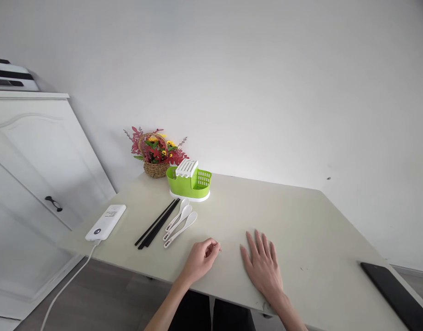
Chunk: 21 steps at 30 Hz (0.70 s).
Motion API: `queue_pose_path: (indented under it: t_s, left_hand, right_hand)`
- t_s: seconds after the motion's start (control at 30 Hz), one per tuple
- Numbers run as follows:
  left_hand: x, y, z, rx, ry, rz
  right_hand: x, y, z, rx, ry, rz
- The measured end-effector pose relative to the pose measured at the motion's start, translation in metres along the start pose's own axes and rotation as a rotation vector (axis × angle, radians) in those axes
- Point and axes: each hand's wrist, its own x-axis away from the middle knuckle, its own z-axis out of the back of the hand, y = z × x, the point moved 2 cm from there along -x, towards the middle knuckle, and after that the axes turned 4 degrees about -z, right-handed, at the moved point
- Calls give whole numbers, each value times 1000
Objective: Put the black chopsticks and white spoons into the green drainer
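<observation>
Beyond the left hand, loosely clenched on nothing visible, note spoons and chopsticks, all outside the green holder; see the right hand released, flat on the desk.

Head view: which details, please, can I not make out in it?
All in the head view:
- Palm of the curled left hand: hidden by its own fingers.
- Small print on the white device: too small.
- Near end of the black object: cut off by the lower right corner.
- Green basket's space under the white rack: hidden by rack and wall.
</observation>
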Motion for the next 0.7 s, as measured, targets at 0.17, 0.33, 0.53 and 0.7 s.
queue_pose_path:
  t_s: [0.17,0.33,0.53,0.7]
  left_hand:
    - [0,0,0,-13,-4,-12]
    - [1,1,-2,-46,-11,-29]
    - [2,5,-2,-68,-8,-47]
    - [3,5,-2,-80,-19,-56]
  right_hand:
    - [-11,-6,-5,32,-11,-26]
    - [-13,-8,-6,88,-75,-69]
    - [-14,-9,-4,121,-131,-105]
    - [-14,-9,-3,109,-129,-106]
